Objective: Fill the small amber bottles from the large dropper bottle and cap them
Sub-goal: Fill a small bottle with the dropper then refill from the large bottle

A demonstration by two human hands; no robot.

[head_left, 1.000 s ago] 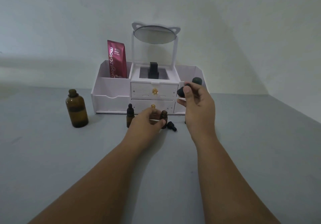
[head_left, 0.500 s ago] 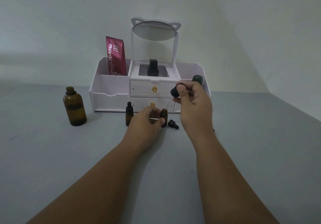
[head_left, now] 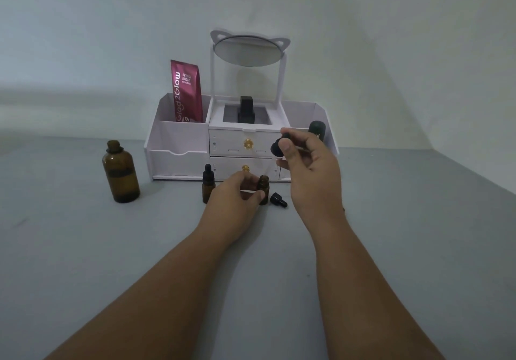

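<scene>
Writing first: the red sachet (head_left: 186, 91), at eleven o'clock from my hands, reads "Glad2Glow", then "Retinol Bright Body Serum" in small print and "10x" at its foot. It stands in the left bay of the white organizer (head_left: 178, 150). A dark green bottle (head_left: 317, 131) in the right bay carries pale letters, too small for me to read.

Now the hands. My left hand (head_left: 237, 196) sits low on the table (head_left: 83, 248), fingers and thumb curled round the open bottle (head_left: 263, 185). The thumb tip presses its lower side, and its bare neck stands upright, clear of my fingers. My right hand (head_left: 311, 170) is up at one o'clock from that neck, thumb and forefinger pinching the dropper (head_left: 278, 147) by its black top, bulb tilted up and away. I cannot make out the glass stem. Dropper and open bottle are apart.

The cap (head_left: 278, 199) lies on its side just beside the open bottle, at three o'clock. The capped bottle (head_left: 208, 185) stands just beside my left hand, at nine o'clock. The big bottle (head_left: 121, 172) stands uncapped, well out at nine o'clock. At twelve, the mirror (head_left: 247, 52) tops the organizer.
</scene>
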